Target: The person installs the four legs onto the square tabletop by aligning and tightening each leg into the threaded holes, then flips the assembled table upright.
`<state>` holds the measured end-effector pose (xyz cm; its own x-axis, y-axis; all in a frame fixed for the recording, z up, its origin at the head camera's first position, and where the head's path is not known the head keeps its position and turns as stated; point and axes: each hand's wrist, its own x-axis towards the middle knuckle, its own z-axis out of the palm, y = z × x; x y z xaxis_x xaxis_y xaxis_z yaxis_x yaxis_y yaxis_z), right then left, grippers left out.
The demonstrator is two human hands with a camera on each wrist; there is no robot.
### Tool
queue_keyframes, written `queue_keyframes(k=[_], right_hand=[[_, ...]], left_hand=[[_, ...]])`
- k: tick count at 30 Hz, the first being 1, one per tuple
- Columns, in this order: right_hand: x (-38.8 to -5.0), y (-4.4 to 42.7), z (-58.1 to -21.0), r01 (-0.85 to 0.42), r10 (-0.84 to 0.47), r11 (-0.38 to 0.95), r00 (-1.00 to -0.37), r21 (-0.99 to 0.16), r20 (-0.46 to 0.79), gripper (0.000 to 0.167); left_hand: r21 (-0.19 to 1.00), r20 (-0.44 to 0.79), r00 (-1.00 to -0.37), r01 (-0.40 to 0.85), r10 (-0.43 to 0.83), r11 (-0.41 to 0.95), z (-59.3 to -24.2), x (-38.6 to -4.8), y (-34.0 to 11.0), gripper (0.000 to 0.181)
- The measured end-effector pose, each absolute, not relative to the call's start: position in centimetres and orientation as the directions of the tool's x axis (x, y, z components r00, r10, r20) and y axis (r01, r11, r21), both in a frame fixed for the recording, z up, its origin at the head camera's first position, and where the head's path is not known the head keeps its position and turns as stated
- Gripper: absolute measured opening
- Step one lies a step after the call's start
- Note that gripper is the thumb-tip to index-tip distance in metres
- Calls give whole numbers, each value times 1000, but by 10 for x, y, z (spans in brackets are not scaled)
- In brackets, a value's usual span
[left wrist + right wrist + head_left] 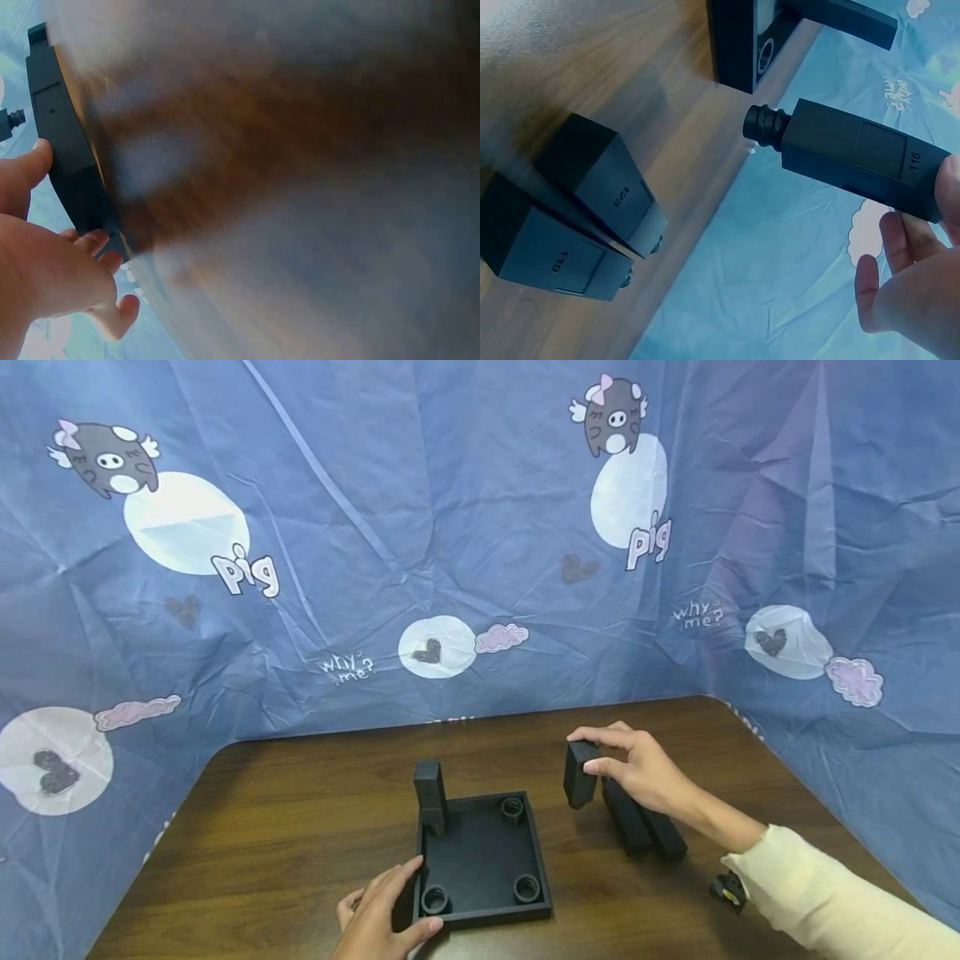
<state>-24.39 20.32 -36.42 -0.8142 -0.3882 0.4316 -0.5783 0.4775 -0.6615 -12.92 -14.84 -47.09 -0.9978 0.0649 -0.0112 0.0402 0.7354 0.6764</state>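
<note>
A square black tray with raised edges lies on the table, with threaded round sockets at three corners and a black leg upright at its far left corner. My left hand touches the tray's left and near edges, fingers extended; in the left wrist view the hand rests along the tray's side. Right of the tray, my right hand pinches a black block leg by its upper end, above the table. The right wrist view shows this leg marked 116, its threaded end pointing away from the hand.
Two more black legs lie side by side under and beside my right forearm, numbered in the right wrist view. A small dark object is by the right sleeve. A blue patterned cloth hangs behind the wooden table.
</note>
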Motion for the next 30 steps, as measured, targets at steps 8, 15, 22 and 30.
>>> queue_keyframes(k=[8, 15, 22, 30], right_hand=[[-243, 201, -361, -564, -388, 467, -823, -681, 415, 36], [-244, 198, -360, -539, -386, 461, -837, -705, 388, 36], [-249, 185, -362, -537, -395, 437, -836, -722, 382, 36], [-256, 162, -364, -523, -392, 380, -838, -763, 379, 35]], left_hand=[[675, -13, -998, 35, 59, 737, -471, -129, -149, 76], [674, 15, -997, 63, 72, 736, -472, -128, -149, 76], [667, 68, -993, 114, 92, 736, -472, -127, -150, 75], [673, 53, -994, 108, 98, 732, -472, -126, -150, 76]])
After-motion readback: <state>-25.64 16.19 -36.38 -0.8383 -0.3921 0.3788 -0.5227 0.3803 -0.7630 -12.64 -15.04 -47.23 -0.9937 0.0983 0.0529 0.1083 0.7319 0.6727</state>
